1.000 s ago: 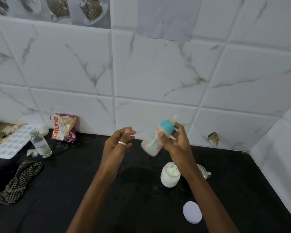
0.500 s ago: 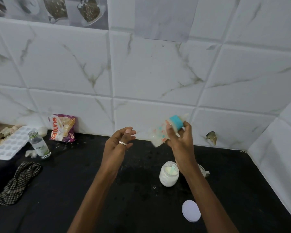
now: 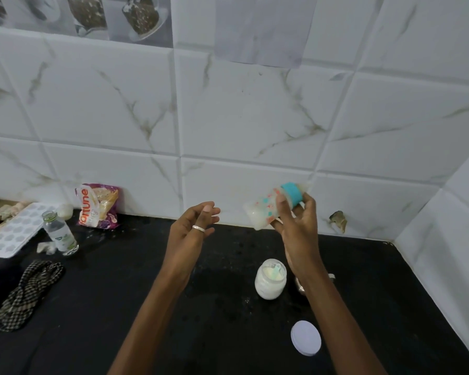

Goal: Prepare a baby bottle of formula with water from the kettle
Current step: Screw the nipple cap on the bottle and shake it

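Right hand (image 3: 298,228) grips baby bottle (image 3: 271,208) tilted, teal collar up-right

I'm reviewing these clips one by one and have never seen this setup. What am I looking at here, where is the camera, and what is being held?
There is no machine: a person works with bare hands, filmed by one wide-angle camera on their head, looking down at a black countertop against white marble-patterned tiles. The right hand grips a tilted clear baby bottle with a teal collar, milky liquid inside. The left hand, wearing a ring, is open and holds nothing. On the counter stand an open white jar of powder with a scoop inside and, nearer the camera, its round white lid. To the left lie a checked cloth, a small clear plastic bottle, a white moulded tray and a purple snack packet. No kettle is in view.
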